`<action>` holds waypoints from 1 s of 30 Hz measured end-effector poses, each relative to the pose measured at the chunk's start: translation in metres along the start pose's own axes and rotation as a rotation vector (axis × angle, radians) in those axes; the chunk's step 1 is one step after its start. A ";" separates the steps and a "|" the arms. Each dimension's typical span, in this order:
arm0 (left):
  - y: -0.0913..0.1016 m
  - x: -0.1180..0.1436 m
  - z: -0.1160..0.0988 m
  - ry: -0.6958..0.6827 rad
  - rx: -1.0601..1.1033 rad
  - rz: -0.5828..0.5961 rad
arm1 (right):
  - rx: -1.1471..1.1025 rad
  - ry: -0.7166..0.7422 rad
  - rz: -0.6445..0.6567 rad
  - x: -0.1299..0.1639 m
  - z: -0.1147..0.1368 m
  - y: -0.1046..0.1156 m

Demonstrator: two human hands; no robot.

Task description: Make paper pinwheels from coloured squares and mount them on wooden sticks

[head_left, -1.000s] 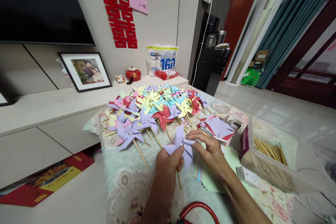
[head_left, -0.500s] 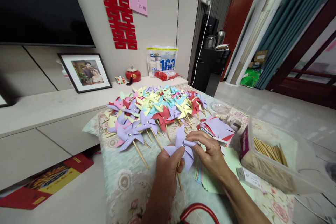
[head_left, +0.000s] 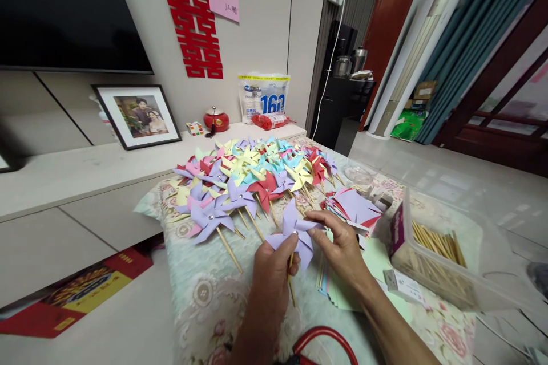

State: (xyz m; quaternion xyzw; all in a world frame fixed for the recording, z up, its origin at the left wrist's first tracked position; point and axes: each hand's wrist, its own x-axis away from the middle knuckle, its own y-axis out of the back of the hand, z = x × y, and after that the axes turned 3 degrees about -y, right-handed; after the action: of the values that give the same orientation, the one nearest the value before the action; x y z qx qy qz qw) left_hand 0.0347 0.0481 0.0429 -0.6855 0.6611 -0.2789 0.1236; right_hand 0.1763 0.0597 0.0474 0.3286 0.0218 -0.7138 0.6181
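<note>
A lilac paper pinwheel [head_left: 305, 244] on a wooden stick is held above the front of the cloth-covered table. My left hand [head_left: 274, 274] is closed around its stick, with the thumb pressed near the pin at the centre. At the right blade of the same pinwheel, my right hand [head_left: 345, 251] has thumb and forefinger on the paper, the blade's tip between them. Beyond both hands lies a heap of pinwheels [head_left: 252, 168] in yellow, blue, red, pink and lilac. One lilac pinwheel [head_left: 205, 219] rests at its near left side.
Cut paper pieces [head_left: 353, 205] lie right of the heap, with pale green sheets [head_left: 377, 262] nearer. A clear plastic box [head_left: 445, 285] holds wooden sticks [head_left: 436, 242]; a small white box [head_left: 405, 286] sits beside it. A red curved handle [head_left: 327, 332] is at the front edge.
The held pinwheel has shifted very slightly up and left in view and turned a little. Both hands keep their hold on it.
</note>
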 end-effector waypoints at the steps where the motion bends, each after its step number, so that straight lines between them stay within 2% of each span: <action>1: 0.000 0.000 -0.001 -0.008 0.036 -0.032 | -0.003 -0.016 -0.040 0.001 -0.002 0.000; 5: 0.000 -0.004 -0.004 -0.009 0.172 -0.172 | 0.014 -0.074 -0.163 0.003 0.000 -0.001; 8: 0.001 -0.006 -0.004 -0.012 0.228 -0.219 | 0.058 0.016 -0.098 0.004 0.008 -0.002; 13: 0.001 -0.007 -0.003 -0.026 0.274 -0.186 | 0.050 0.143 0.011 0.006 0.017 -0.009; 21: 0.000 -0.005 -0.002 -0.042 0.302 -0.171 | 0.008 0.147 0.073 0.009 0.016 -0.013; 24: 0.000 -0.007 -0.003 -0.042 0.329 -0.180 | -0.032 0.040 0.055 0.008 0.016 -0.012; 27: 0.003 -0.010 -0.006 -0.058 0.395 -0.205 | -0.118 -0.221 0.055 0.007 0.013 -0.010; 28: 0.004 -0.011 -0.007 -0.071 0.425 -0.205 | -0.157 -0.318 0.105 0.006 0.012 -0.009; 30: 0.006 -0.013 -0.009 -0.103 0.480 -0.182 | -0.230 -0.482 0.282 0.006 0.011 -0.010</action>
State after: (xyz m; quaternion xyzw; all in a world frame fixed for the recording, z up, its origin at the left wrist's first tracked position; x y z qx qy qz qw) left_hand 0.0249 0.0616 0.0446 -0.7066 0.5042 -0.4025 0.2907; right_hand 0.1626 0.0519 0.0499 0.0772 -0.0907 -0.6710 0.7318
